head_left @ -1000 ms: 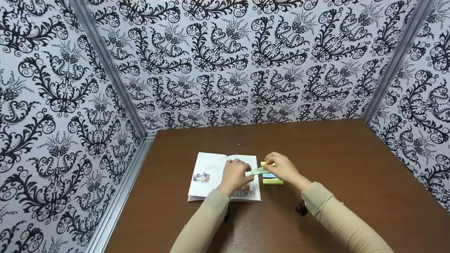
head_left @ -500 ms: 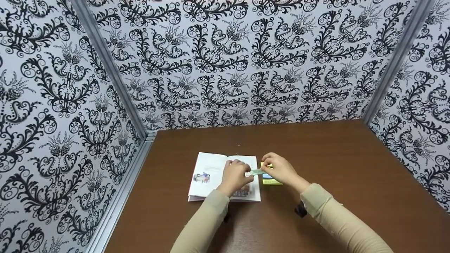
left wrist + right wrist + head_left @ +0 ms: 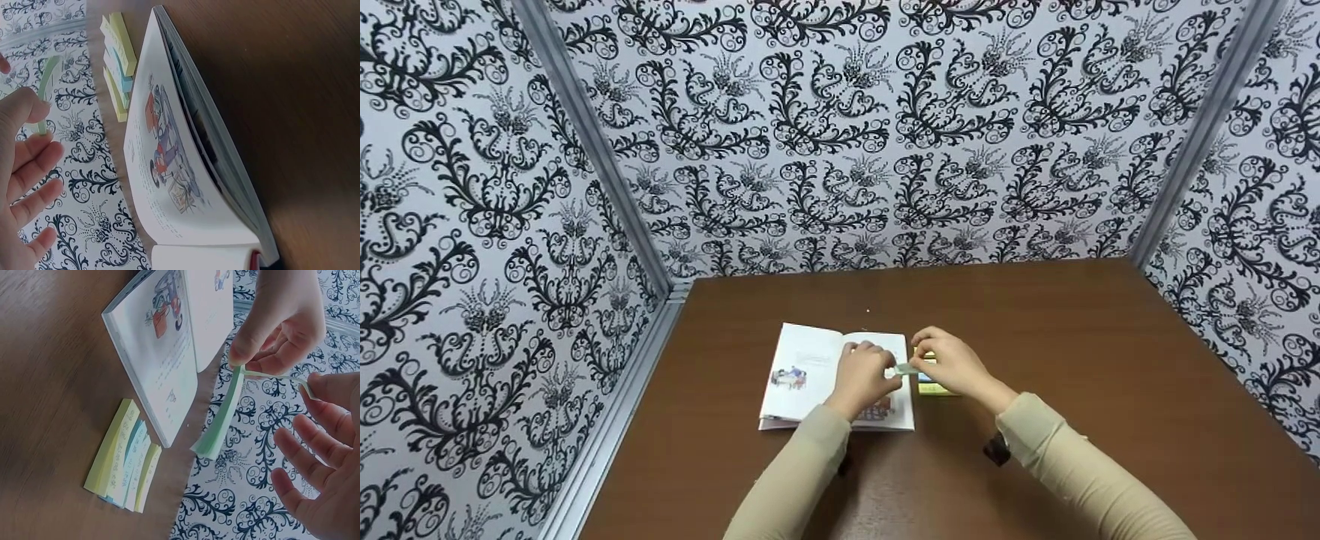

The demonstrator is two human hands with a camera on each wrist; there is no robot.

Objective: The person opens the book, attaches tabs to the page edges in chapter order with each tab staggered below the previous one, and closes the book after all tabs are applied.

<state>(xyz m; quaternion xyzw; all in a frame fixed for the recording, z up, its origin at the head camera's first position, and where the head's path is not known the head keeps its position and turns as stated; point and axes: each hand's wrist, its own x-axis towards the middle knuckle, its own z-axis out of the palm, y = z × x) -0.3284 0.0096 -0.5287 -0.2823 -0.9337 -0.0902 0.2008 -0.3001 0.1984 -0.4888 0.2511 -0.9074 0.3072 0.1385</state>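
Note:
Over the right page of an open picture book (image 3: 817,352), my left hand (image 3: 864,379) pinches one end of a thin pad of green sticky notes (image 3: 222,419) between thumb and forefinger. The pad's other end fans out slightly. My right hand (image 3: 956,367) pinches the free end of a single green sticky note (image 3: 275,376), bent back from the pad and stretched between the two hands. Its remaining fingers are spread loosely. In the left wrist view the left hand (image 3: 25,152) has its lower fingers loosely bent, and only a fingertip of the right hand shows.
Beside the book's right edge lie yellow, blue and white sticky note pads (image 3: 121,458) with handwriting on them. All rest on a brown wooden table (image 3: 1035,322), with patterned walls (image 3: 847,135) behind and at both sides.
My right hand has moved left toward the left hand, and less green shows between them in the head view. The left hand has stayed in place over the book.

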